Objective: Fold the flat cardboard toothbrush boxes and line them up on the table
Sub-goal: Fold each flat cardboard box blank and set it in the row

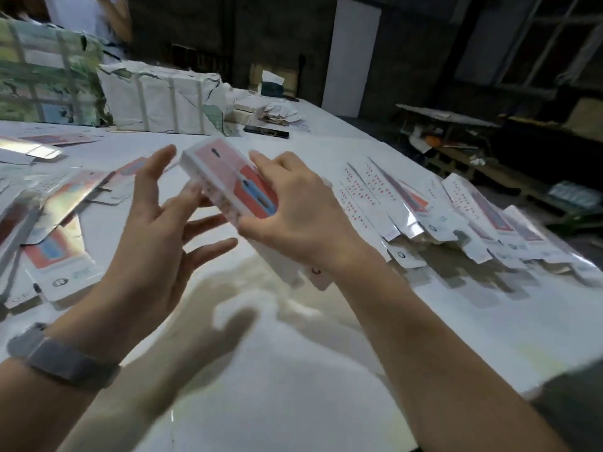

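A pink-and-white toothbrush box point(225, 177), folded into shape, is held above the white table point(293, 353). My right hand point(303, 216) grips it from the right, fingers curled over its top face and edge. My left hand point(156, 233) is beside it on the left with fingers spread and straight; its fingertips touch the box's left side. A row of folded boxes point(456, 216) lies lined up at the right. Several flat boxes point(55, 223) lie scattered at the left.
Large wrapped bundles point(156, 96) stand at the back left, and a person stands behind them. A black phone point(266, 131) lies behind the box, with a heap of paper scraps point(277, 112) further back. The table's edge runs diagonally at the right, with dark clutter beyond.
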Available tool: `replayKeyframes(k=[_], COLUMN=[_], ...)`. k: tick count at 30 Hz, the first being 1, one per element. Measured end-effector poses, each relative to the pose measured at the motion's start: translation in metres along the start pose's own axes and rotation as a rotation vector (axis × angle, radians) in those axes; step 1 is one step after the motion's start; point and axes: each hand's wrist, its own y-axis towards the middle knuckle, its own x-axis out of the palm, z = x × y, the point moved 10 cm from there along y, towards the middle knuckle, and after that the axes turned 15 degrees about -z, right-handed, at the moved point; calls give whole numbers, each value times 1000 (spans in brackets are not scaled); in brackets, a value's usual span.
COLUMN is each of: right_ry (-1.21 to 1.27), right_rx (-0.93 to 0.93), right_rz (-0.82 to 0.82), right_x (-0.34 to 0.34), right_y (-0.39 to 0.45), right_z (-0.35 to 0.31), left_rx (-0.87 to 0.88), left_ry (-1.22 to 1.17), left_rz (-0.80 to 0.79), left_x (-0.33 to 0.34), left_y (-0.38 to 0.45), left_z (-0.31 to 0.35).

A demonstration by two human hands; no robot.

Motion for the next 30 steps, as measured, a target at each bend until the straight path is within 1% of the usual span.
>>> replayKeyframes(k=[1,3,4,5,6,7,9,10,12,13,14,15,17,18,20,21,22,24,25,26,27,28,29,30], right_ry=[-16,-42,-58,-73,-88,-99,-97,-101,-135,-148,-136,-77,130,240,446,543,617,679,678,669,663,666,676,688], right_rx=[66,227,324,431,545,655,809,845,854,829,774,694,499,412,272,215,163,50,-4,-53,-100,-142,-176,-205], right_rz=[83,321,415,464,461,417,286,233,190,206,264,349,486,501,458,424,387,289,229,161,91,25,-34,-87], right_x=[-18,-66,-88,-106,-117,-122,-116,-109,-100,-99,-101,-105,-106,-103,-90,-81,-72,-51,-38,-23,-8,7,20,32], right_y=[-4,-19,-30,-41,-50,-58,-70,-71,-69,-66,-62,-60,-55,-50,-39,-34,-29,-20,-16,-14,-12,-11,-10,-10], right_z=[13,48,69,92,116,138,172,181,184,180,174,166,148,140,123,113,102,73,56,39,21,5,-9,-21], left_rx=[-9,-18,-15,-8,-1,3,-20,-38,-78,-100,-114,-127,-150,-153,-141,-127,-109,-102,-151,-242,-378,-533,-673,-783], left_ry=[7,17,27,40,55,74,106,95,26,-1,-8,1,49,79,191,294,449,869,1106,1339,1520,1624,1653,1638], left_rz=[-14,-31,-39,-44,-48,-55,-81,-92,-84,-65,-47,-34,-19,-12,14,42,79,138,153,200,285,369,425,445], left_x=[2,3,2,0,-2,-4,-5,-5,-10,-13,-17,-22,-31,-34,-37,-39,-43,-52,-59,-73,-94,-116,-135,-152], left_y=[0,1,1,1,0,0,1,1,3,3,4,4,4,4,7,7,7,5,4,1,-4,-13,-23,-33], left_z=[-1,-4,-5,-6,-6,-7,-14,-16,-24,-28,-29,-30,-31,-28,-16,-7,6,35,44,51,58,65,69,70])
